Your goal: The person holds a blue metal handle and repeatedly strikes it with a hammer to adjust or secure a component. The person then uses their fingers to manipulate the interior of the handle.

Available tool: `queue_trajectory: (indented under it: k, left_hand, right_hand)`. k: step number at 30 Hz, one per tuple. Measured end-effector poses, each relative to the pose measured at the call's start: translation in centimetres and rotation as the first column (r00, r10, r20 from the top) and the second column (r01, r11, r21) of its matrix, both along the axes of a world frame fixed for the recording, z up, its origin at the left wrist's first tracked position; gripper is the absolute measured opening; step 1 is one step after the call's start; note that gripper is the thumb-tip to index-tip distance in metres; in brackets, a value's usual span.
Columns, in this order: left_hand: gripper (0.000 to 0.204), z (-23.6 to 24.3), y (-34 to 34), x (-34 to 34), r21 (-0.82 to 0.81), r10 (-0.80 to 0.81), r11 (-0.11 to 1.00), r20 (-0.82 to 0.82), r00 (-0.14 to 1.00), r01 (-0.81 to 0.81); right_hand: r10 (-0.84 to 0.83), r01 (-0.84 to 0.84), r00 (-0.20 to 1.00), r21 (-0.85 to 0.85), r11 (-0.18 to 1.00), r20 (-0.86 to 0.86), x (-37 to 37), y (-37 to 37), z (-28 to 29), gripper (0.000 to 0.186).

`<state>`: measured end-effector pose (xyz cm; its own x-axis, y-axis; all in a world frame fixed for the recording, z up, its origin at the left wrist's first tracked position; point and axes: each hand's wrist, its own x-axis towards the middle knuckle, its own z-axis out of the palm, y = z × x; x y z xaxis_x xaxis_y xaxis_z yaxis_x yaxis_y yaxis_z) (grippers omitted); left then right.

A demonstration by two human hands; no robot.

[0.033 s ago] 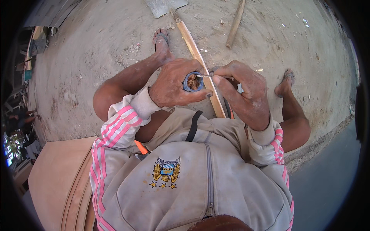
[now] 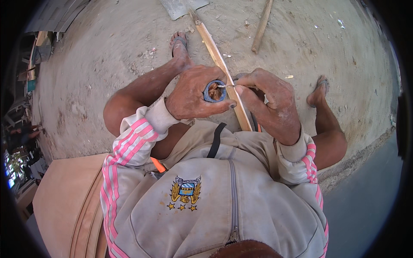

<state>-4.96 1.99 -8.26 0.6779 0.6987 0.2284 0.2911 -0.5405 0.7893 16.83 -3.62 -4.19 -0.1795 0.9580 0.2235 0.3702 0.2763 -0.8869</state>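
My left hand (image 2: 192, 93) is wrapped round a small, round blue container (image 2: 207, 96) that faces up, its thumb along the near side. Inside lies crumbly brown stuff (image 2: 214, 93), of a kind I cannot make out. My right hand (image 2: 273, 103) pinches a thin metal tool (image 2: 227, 86) between thumb and forefinger. The tool's pale tip reaches over the container's right rim, close to the brown stuff; whether it touches cannot be seen. Most of the tool's handle is hidden by my right fingers.
Beneath my hands a long wooden handle (image 2: 211, 43) runs away to a flat metal shovel blade (image 2: 178, 8). Another stick (image 2: 262, 28) lies on the sandy ground at far right. Stacked wooden sheets (image 2: 64, 193) stand at near left, and a grey slab (image 2: 365, 185) at near right.
My right hand has shifted very slightly to the left with the thin tool. The left hand and the container stay almost where they were.
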Motion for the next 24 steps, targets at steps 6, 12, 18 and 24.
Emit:
queue_trajectory:
  k: [6,12,18,24]
  left_hand:
    - [0.038,-0.7,0.1,0.4,0.18,-0.017,0.982,-0.193,0.981,0.052]
    - [0.036,-2.2,-0.3,0.3,0.17,-0.038,0.98,-0.346,0.937,0.102]
    - [0.032,-2.4,-1.0,0.1,0.04,-0.063,0.996,-0.379,0.923,0.085]
    - [0.028,-3.6,-1.1,-0.1,-0.042,-0.072,0.997,-0.233,0.97,0.064]
  right_hand:
    - [0.058,-0.096,0.923,0.081,0.992,0.379,0.3,-0.3,-2.1,0.008]
    - [0.049,-0.056,0.919,0.006,0.998,0.392,-1.4,-1.5,-5.4,0.011]
    - [0.078,-0.06,0.992,-0.176,0.982,0.099,-1.4,-2.4,-7.8,0.014]
    - [0.063,-0.092,0.99,-0.229,0.969,-0.129,-1.5,-2.8,-8.0,0.016]
